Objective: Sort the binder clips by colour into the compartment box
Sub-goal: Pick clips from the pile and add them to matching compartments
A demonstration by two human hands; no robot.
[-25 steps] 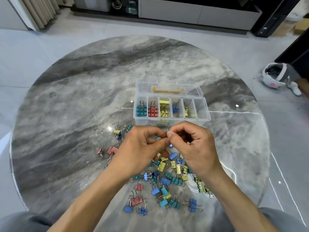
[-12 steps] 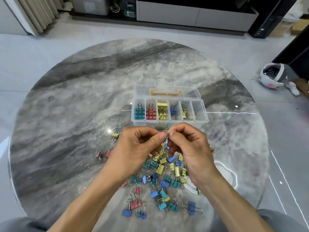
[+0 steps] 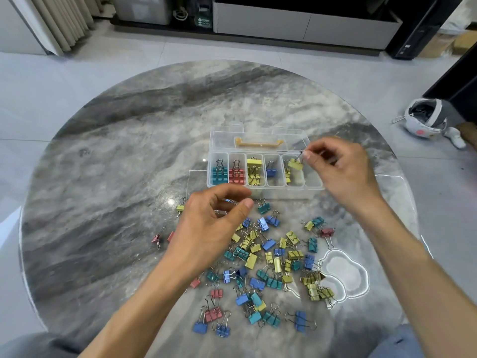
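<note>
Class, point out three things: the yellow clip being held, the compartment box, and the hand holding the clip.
yellow clip [image 3: 295, 164], head view, its yellow body.
compartment box [image 3: 313, 187], head view, front rim near the right end.
right hand [image 3: 343, 174], head view, back of the hand.

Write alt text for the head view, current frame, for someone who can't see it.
A person's right hand pinches a yellow binder clip by its wire handle over the fifth slot of a clear compartment box on a round marble table. The left hand, fingers loosely curled, hovers over a scattered pile of mixed-colour clips nearer the person.
</note>
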